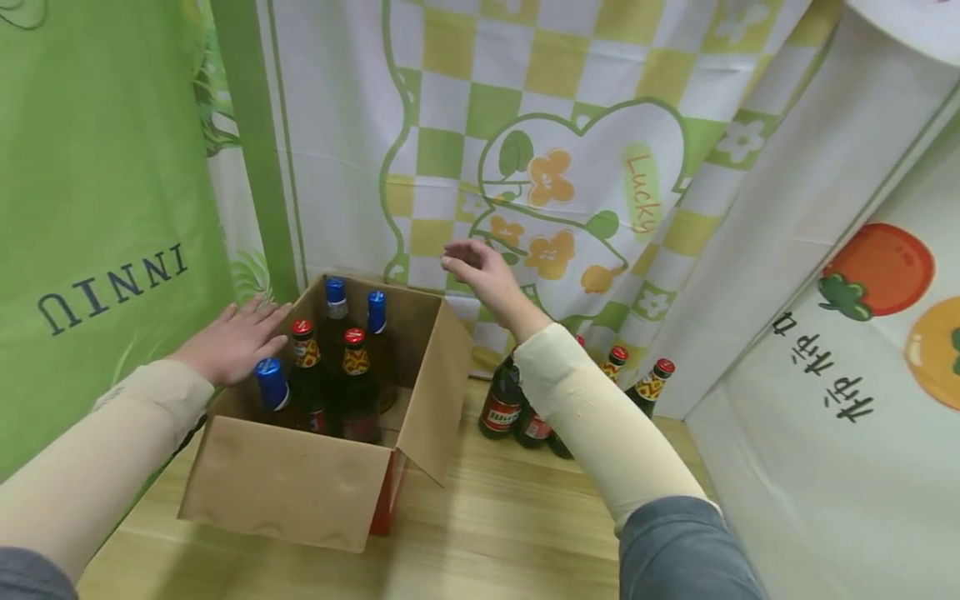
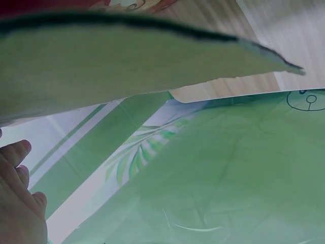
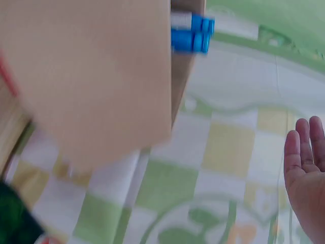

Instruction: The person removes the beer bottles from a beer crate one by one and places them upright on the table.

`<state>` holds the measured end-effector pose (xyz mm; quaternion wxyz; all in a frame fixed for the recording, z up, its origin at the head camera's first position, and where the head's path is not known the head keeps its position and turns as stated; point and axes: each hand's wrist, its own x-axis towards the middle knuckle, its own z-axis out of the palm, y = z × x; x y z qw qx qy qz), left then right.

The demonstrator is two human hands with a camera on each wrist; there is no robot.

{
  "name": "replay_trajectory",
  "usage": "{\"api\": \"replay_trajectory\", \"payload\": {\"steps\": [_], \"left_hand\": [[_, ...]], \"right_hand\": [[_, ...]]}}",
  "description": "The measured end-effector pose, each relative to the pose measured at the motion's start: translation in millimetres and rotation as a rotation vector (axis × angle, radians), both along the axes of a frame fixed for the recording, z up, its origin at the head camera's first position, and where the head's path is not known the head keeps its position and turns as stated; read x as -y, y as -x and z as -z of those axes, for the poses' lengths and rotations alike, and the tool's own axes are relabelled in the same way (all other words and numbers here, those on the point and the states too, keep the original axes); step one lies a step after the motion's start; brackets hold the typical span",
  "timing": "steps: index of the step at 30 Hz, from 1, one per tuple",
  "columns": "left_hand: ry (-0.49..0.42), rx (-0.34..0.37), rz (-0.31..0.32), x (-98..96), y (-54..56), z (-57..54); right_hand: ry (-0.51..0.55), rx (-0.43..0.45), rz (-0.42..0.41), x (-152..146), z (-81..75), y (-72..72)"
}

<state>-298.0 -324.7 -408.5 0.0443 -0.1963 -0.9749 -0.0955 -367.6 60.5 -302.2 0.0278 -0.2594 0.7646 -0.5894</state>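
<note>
An open cardboard box [image 1: 292,475] holds several upright bottles, some with blue foil tops like the bottle [image 1: 272,385] at the front left, others with red caps like the bottle [image 1: 356,358] in the middle. My left hand [image 1: 236,337] lies with extended fingers on the box's left edge; the left wrist view shows only part of that hand [image 2: 20,195]. In mid-air, right of the box and in front of the curtain, is my right hand [image 1: 483,271], fingers loosely bent and holding nothing. Its fingers also show at the edge of the right wrist view.
More dark bottles [image 1: 501,408] with red caps stand on the wooden surface [image 1: 480,517] right of the box, partly hidden by my right forearm. A box flap [image 1: 435,392] sticks out toward them. Patterned curtain [image 1: 450,108] hangs behind, green cloth [image 1: 97,208] at left.
</note>
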Motion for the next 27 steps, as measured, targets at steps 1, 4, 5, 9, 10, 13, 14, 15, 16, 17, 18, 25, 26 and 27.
{"api": "replay_trajectory", "payload": {"steps": [1, 4, 5, 9, 10, 13, 14, 15, 16, 17, 18, 25, 26, 27], "left_hand": [[0.004, -0.002, 0.002, -0.4, 1.2, 0.7], [0.014, 0.001, 0.015, -4.0, 3.7, 0.9], [0.016, 0.005, 0.017, -5.0, 4.4, 1.0], [0.019, 0.014, 0.016, -7.8, 6.9, 2.8], [0.015, 0.014, 0.014, -8.4, 7.4, 3.5], [0.009, 0.007, 0.013, -9.6, 9.4, 5.2], [0.004, 0.004, 0.013, -10.7, 9.0, 4.2], [0.001, 0.007, 0.012, -11.3, 9.0, 3.3], [-0.003, 0.007, 0.01, -12.0, 8.3, 1.5], [-0.007, 0.007, 0.01, -13.0, 7.0, -0.9], [-0.014, 0.007, 0.01, -13.0, 6.4, -2.3], [-0.005, 0.014, -0.023, -7.0, -1.9, -6.0], [0.004, 0.014, -0.026, -6.0, -3.0, -6.0], [0.003, 0.013, -0.029, -4.8, -3.1, -5.0]], "right_hand": [[-0.005, 0.009, -0.016, 9, 1.4, -0.3], [-0.043, 0.033, -0.051, 35, 7.3, -2.0], [-0.059, 0.039, -0.06, 43, 9.8, -3.3], [-0.153, 0.07, -0.108, 70, 24.5, -6.1], [-0.179, 0.075, -0.122, 75, 28.9, -6.8], [-0.257, 0.097, -0.156, 85, 40.8, -8.5], [-0.275, 0.109, -0.167, 88, 44.3, -8.7], [-0.288, 0.125, -0.178, 90, 47.2, -8.7], [-0.296, 0.141, -0.187, 92, 49.9, -8.4], [-0.306, 0.159, -0.195, 94, 52.2, -8.0], [-0.313, 0.176, -0.203, 96, 54.4, -7.6], [-0.433, 0.219, -0.245, 109, 73.1, -7.1], [-0.454, 0.219, -0.248, 111, 76.6, -7.6], [-0.477, 0.217, -0.252, 113, 79.9, -8.1]]}}
